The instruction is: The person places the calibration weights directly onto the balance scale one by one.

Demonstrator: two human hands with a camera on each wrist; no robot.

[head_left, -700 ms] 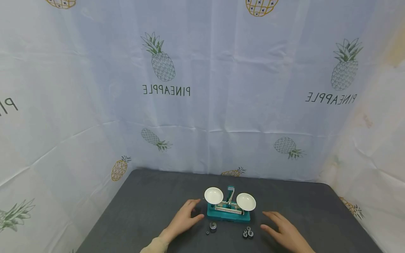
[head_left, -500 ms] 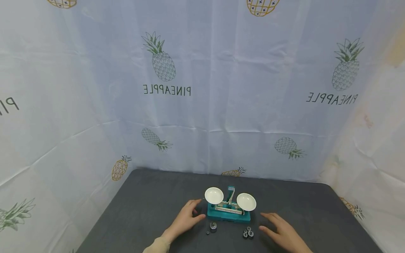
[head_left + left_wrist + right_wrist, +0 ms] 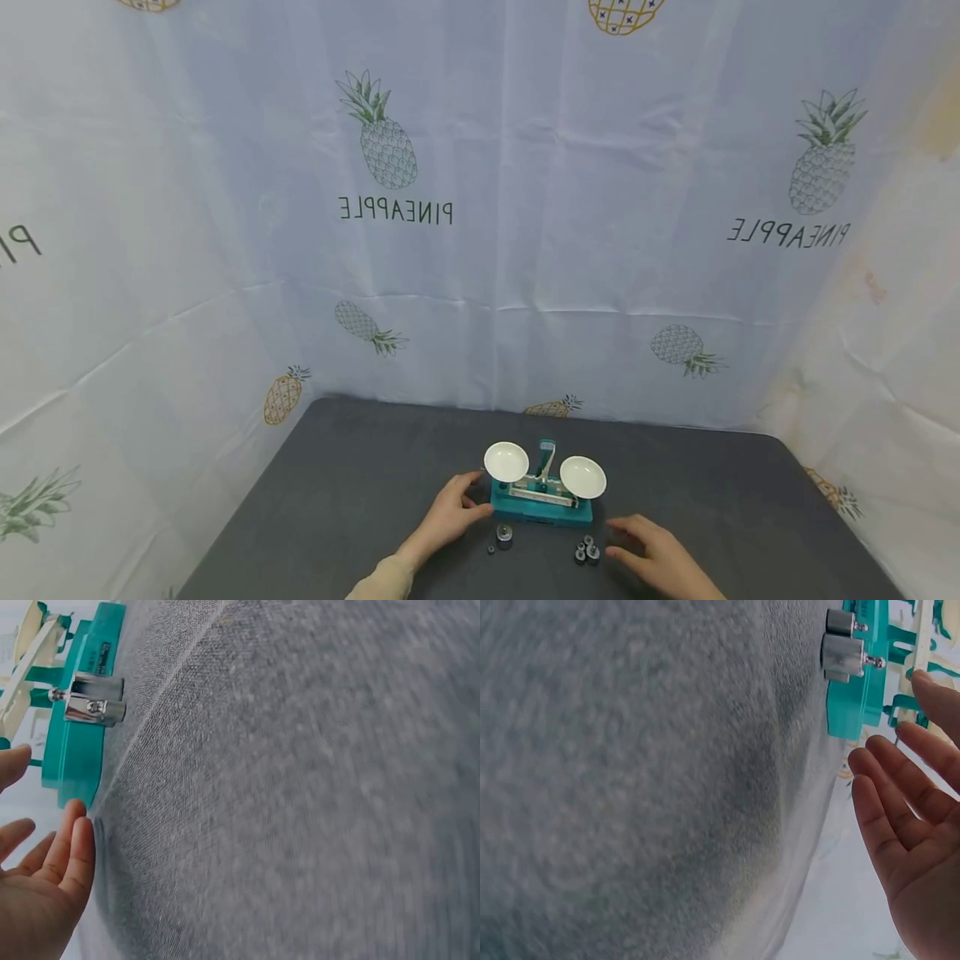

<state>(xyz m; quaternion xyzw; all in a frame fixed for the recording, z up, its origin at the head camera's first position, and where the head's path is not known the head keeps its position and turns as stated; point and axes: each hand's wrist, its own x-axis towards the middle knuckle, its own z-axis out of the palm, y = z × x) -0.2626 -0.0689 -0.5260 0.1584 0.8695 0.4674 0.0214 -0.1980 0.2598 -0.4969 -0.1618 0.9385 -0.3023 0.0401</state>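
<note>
A teal balance scale [image 3: 542, 514] with two white pans, the left pan [image 3: 506, 462] and the right pan [image 3: 582, 477], stands on the dark table. My left hand [image 3: 448, 511] is at its left end, thumb and fingers spread; whether they touch the base is unclear. In the left wrist view its fingers lie close to the teal base [image 3: 79, 757], around nothing. My right hand [image 3: 654, 557] holds nothing, its thumb near three metal weights [image 3: 587, 551] on the right. A larger weight [image 3: 504, 536] and a tiny one [image 3: 491, 549] sit in front of the scale's left side.
The dark grey tabletop [image 3: 375, 467] stretches around the scale and both hands. Behind it and along the sides hangs a pale curtain [image 3: 525, 250] printed with pineapples.
My left hand has moved slightly right, closer to the scale's left end. My right hand has shifted left and a little nearer me, towards the three weights. The scale and weights stay put.
</note>
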